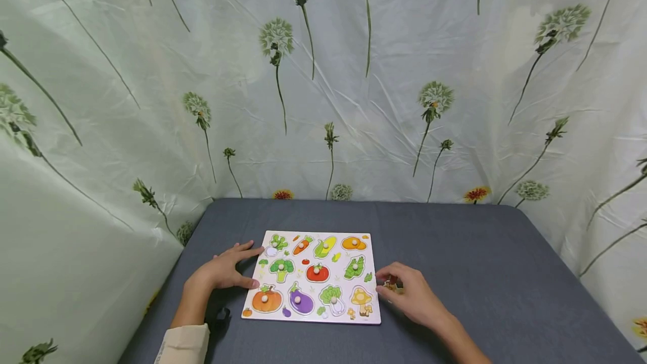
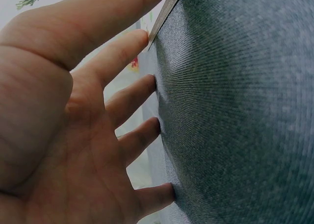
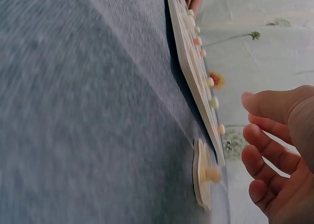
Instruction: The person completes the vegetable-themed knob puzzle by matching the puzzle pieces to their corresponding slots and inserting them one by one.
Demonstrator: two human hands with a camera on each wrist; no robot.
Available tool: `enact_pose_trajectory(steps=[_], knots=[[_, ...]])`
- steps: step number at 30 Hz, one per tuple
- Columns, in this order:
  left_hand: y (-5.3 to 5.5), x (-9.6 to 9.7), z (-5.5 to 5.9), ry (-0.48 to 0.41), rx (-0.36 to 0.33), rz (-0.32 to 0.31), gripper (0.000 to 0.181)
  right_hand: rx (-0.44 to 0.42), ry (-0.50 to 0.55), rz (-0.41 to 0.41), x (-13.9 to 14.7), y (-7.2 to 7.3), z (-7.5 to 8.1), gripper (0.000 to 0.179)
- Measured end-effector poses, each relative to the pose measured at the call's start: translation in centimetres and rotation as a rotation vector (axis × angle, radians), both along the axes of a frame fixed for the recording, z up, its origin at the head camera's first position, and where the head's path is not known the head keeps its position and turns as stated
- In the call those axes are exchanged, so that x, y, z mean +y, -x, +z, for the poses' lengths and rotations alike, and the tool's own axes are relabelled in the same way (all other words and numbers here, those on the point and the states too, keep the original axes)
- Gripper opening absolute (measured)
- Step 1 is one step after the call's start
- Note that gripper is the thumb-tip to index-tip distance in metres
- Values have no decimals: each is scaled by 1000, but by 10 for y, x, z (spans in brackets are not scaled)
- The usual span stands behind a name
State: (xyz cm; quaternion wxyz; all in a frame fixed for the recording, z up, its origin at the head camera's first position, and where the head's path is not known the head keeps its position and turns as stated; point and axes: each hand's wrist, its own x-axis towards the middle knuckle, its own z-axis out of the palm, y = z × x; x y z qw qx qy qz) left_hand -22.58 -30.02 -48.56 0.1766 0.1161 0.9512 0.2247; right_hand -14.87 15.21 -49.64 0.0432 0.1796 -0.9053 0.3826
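Note:
A white puzzle board [image 1: 313, 235] with colourful vegetable pieces lies flat on the table, most of the pieces bearing a small round knob. The mushroom picture [image 1: 361, 299] at its lower right shows no knob. My left hand [image 1: 222, 268] has its fingers spread, with the thumb and index finger touching the board's left edge and the other fingertips on the cloth. Beside the board's right edge, a loose knobbed wooden piece [image 3: 202, 177] rests on the table, its picture mostly hidden. My right hand [image 3: 284, 150] hovers over it with loosely bent fingers, apart from the knob.
Dark grey cloth covers the table [image 1: 455, 251]. A white curtain [image 1: 354, 100] printed with dandelions hangs behind the table and along its sides. A small black object [image 1: 222, 313] shows beside the left wrist.

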Motion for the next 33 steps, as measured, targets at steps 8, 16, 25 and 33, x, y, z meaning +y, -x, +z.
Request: enact_pose_trajectory(steps=[8, 16, 25, 33], knots=[[1, 0, -2, 5, -10, 0, 98, -11, -23, -58, 17, 1, -2, 20], [1, 0, 0, 17, -10, -5, 97, -31, -70, -93, 29, 1, -4, 25], [0, 1, 0, 19, -18, 1, 97, -34, -76, -90, 31, 1, -9, 23], [0, 2, 2, 23, -17, 7, 96, 14, -30, -90, 29, 1, -20, 18]])
